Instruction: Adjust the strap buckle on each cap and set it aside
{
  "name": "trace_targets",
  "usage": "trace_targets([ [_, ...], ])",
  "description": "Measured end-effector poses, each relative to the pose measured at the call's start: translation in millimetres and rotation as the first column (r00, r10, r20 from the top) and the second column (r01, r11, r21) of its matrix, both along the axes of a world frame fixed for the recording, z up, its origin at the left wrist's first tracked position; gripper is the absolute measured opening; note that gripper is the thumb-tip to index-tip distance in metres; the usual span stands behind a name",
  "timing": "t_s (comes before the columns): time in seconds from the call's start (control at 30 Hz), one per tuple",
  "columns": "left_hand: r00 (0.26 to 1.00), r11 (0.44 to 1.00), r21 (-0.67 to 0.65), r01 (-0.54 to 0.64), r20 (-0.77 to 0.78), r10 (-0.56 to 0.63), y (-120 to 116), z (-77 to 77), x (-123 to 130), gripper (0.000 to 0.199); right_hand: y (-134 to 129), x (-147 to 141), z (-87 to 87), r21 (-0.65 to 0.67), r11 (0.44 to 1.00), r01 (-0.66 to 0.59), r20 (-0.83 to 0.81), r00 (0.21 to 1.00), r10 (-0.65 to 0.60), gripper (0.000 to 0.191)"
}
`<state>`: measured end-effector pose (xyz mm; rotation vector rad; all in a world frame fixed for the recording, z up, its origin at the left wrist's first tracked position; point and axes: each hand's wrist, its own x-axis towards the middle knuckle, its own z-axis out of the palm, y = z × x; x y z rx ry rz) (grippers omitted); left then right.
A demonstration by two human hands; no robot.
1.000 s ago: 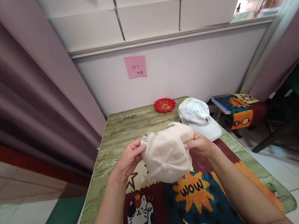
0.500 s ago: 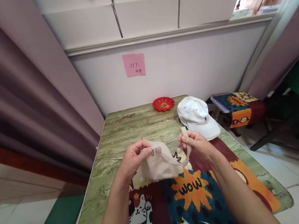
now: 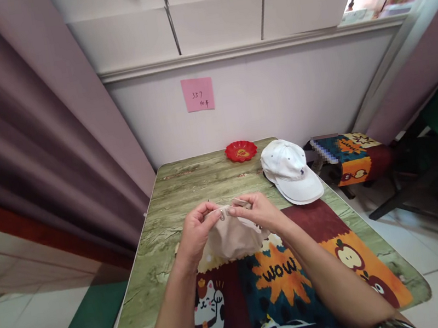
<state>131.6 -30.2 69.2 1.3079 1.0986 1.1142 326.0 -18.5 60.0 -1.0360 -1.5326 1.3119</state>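
A beige cap [image 3: 237, 239] hangs between my two hands, low over the patterned mat on the table. My left hand [image 3: 201, 225] pinches the cap's back edge beside a small metal buckle [image 3: 222, 214]. Fingers of my right hand [image 3: 257, 210] are closed on the cap's strap, right against the buckle, so the fingertips of both hands nearly touch. Whether the strap passes through the buckle is too small to make out. White caps [image 3: 293, 171], apparently stacked, rest beyond my right hand with their brims toward me.
A red scalloped dish [image 3: 241, 151] stands at the table's far edge. The mat [image 3: 280, 271] has a "WOW" print and a cat picture. Right of the table is a stool with a similar cloth [image 3: 354, 153]. A pink note [image 3: 198, 94] sticks to the wall.
My right hand has moved left, bringing the strap's loose end from the cap's right side up to the buckle at my left hand. The left hand keeps its pinch.
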Motion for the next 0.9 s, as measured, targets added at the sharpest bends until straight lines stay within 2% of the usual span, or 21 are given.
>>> trace_targets([
  [0.07,0.999,0.999,0.044,-0.003,-0.053,0.005,-2,-1.1,0,0.021,0,-5,-0.4,-0.062,0.998,-0.012,-0.071,0.997,0.008,0.034],
  [0.13,0.981,0.981,0.195,-0.027,-0.181,0.063,-4,0.2,0,0.019,0,-7,-0.5,-0.133,0.991,-0.017,-0.130,0.992,0.000,0.036],
  [0.17,0.958,0.950,0.310,-0.022,-0.265,0.109,-4,1.8,1,0.021,0,-7,-0.3,-0.165,0.986,-0.025,-0.151,0.988,0.000,0.037],
  [0.23,0.889,0.842,0.538,0.049,-0.408,0.209,-5,6.2,3,0.028,2,-6,0.0,-0.209,0.976,-0.064,-0.195,0.980,0.022,0.038],
  [0.3,0.823,0.734,0.665,0.137,-0.489,0.289,-6,10.1,6,0.023,3,-4,0.2,-0.218,0.970,-0.107,-0.230,0.972,0.056,0.040],
  [0.37,0.772,0.673,0.719,0.174,-0.524,0.360,-7,11.8,10,0.015,5,-1,0.0,-0.213,0.969,-0.126,-0.233,0.969,0.075,0.041],
  [0.5,0.674,0.591,0.779,0.209,-0.553,0.490,-10,10.1,15,0.013,5,3,-0.2,-0.192,0.973,-0.128,-0.213,0.973,0.086,0.039],
  [0.6,0.704,0.561,0.804,0.198,-0.515,0.489,-10,8.8,17,0.016,5,5,1.2,-0.180,0.975,-0.131,-0.213,0.973,0.091,0.037],
  [0.67,0.772,0.578,0.800,0.160,-0.466,0.431,-9,7.8,18,0.018,5,7,3.2,-0.173,0.976,-0.130,-0.199,0.975,0.095,0.038],
  [0.73,0.839,0.641,0.761,0.095,-0.407,0.360,-7,5.1,18,0.018,5,8,5.7,-0.141,0.981,-0.133,-0.153,0.982,0.111,0.038],
  [0.8,0.898,0.748,0.663,-0.003,-0.328,0.295,-6,-0.2,16,0.015,4,9,7.9,-0.069,0.993,-0.099,-0.063,0.994,0.094,0.037],
  [0.9,0.977,0.921,0.361,-0.144,-0.095,0.190,-6,-11.6,14,0.018,3,12,10.5,0.032,0.999,0.038,0.046,0.998,-0.039,0.032],
])
